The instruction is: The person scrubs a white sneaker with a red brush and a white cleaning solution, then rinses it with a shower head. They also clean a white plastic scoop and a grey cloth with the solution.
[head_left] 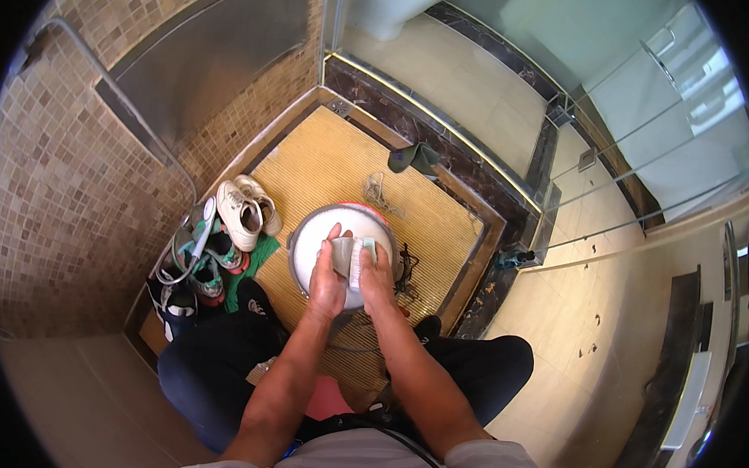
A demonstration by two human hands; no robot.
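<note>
Over a round bucket (294, 245) of white suds, both my hands are close together, just in front of my body. My left hand (327, 278) is closed on a small pale grey piece (341, 251), whose kind I cannot make out. My right hand (376, 276) grips a scrub brush (357, 263) with white bristles and a pale back. The bristles face the grey piece and seem to touch it. My fingers partly hide both things.
White sneakers (240, 214), several other shoes (207, 276) and a white shower head (207, 217) lie left, by a green cloth (259, 258). Pale laces (381, 194) and dark laces (406, 270) lie near the bucket. Dark green flat pieces (412, 157) rest on the stone curb (454, 166).
</note>
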